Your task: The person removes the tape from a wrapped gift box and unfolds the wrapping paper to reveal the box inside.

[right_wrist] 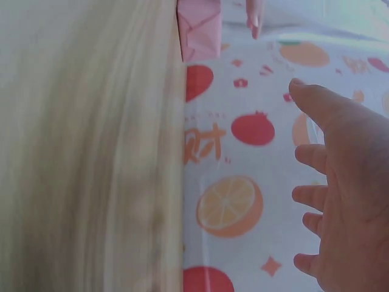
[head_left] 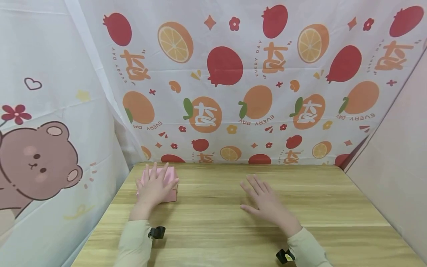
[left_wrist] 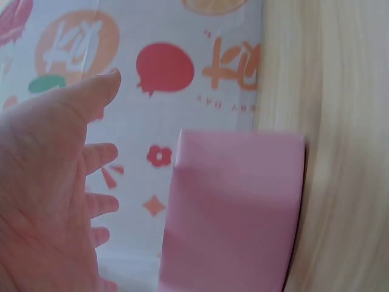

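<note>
A pink box point(head_left: 171, 196) sits at the back left of the wooden table. Folds on its end, seen in the right wrist view, make the box point(right_wrist: 200, 30) look wrapped in paper. Over it my left hand point(head_left: 154, 190) is held with fingers spread, hiding part of its top. The left wrist view shows a gap between that hand point(left_wrist: 42, 188) and the box point(left_wrist: 237, 213). Further right, over bare wood, my right hand point(head_left: 265, 202) hovers palm down with straight fingers. The right hand point(right_wrist: 358, 188) holds nothing.
The table point(head_left: 213, 222) has a light wood grain. A white curtain point(head_left: 247, 141) printed with fruit hangs along its back edge. On the left hangs a cloth point(head_left: 96, 122) with a bear print, and a pale wall point(head_left: 400, 148) stands on the right.
</note>
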The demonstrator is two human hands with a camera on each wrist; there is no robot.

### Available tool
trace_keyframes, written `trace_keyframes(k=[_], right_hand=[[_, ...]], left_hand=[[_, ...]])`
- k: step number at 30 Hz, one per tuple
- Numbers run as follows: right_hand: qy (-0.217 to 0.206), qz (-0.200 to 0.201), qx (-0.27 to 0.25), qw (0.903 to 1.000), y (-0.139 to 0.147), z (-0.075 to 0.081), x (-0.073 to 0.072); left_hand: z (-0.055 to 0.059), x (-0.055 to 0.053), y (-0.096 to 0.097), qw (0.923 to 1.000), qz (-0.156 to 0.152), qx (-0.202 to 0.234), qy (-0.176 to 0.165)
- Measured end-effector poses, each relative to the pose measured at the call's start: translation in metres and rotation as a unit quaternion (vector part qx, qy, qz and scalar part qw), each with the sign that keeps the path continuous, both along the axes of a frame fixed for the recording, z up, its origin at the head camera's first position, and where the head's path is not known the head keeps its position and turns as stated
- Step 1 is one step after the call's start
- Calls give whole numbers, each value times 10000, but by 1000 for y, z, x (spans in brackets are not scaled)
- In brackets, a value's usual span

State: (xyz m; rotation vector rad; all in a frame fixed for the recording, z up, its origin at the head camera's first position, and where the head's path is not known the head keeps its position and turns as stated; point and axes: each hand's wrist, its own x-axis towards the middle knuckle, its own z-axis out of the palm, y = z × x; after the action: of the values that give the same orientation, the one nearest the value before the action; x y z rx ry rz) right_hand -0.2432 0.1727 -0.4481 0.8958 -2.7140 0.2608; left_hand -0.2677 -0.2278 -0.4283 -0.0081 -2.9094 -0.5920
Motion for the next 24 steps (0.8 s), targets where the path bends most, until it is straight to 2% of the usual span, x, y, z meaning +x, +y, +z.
trace_keyframes(k=[6,13,16,24], right_hand=[[-269,228,172,9992,-18,-5,9],[-476,557,328,9968,-36,-10,16],[-568,698,434,9950,-44,-15,15],[-482,1003,463,9927,-68,-22,8]], left_hand=[[1,4,-17,9998,196,47,-60],[-4,3,-32,9993,184,317,-80],[-8,2,-38,9990,172,396,-115],[-16,2,-51,9975,259,495,-429]])
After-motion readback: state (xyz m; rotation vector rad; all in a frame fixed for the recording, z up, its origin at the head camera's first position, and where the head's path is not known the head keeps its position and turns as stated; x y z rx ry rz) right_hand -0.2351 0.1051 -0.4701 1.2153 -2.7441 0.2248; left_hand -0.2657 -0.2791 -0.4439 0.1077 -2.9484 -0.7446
